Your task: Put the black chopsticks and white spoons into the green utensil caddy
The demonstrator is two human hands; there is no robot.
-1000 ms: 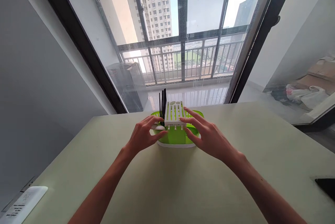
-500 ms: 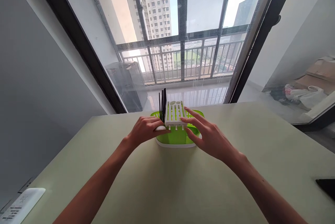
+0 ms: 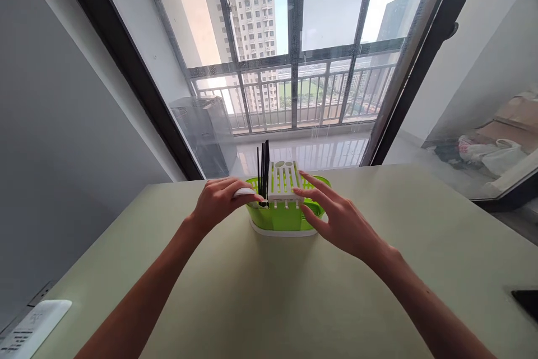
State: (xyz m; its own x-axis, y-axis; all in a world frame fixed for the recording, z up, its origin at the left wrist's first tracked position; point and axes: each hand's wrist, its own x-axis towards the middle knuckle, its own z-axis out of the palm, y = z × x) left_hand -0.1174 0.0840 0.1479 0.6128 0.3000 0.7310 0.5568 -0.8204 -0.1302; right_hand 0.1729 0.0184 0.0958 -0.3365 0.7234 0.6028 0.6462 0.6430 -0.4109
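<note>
A bright green utensil holder (image 3: pixel 281 220) with a white base and a raised white slotted top (image 3: pixel 286 181) stands near the far edge of the table. Pinched in my left hand (image 3: pixel 216 201) is a white spoon (image 3: pixel 244 192), rounded end up, at the holder's left side; my fingers hide part of it. Several black chopsticks (image 3: pixel 263 171) stand upright beside the slotted top. My right hand (image 3: pixel 336 216) steadies the holder, fingers along the right edge of the white top and thumb low at the front. Another white utensil end (image 3: pixel 264 203) shows at the left compartment.
The pale green table (image 3: pixel 269 292) reaches toward a large glass window. A white power strip (image 3: pixel 36 325) lies at the lower left, and part of a black object (image 3: pixel 525 302) shows at the right edge. Beyond the glass are a railing and a bag (image 3: pixel 500 152) beside cardboard.
My left hand has closed on a white spoon and drawn it leftward, away from the slotted top. My right hand keeps its place on the holder.
</note>
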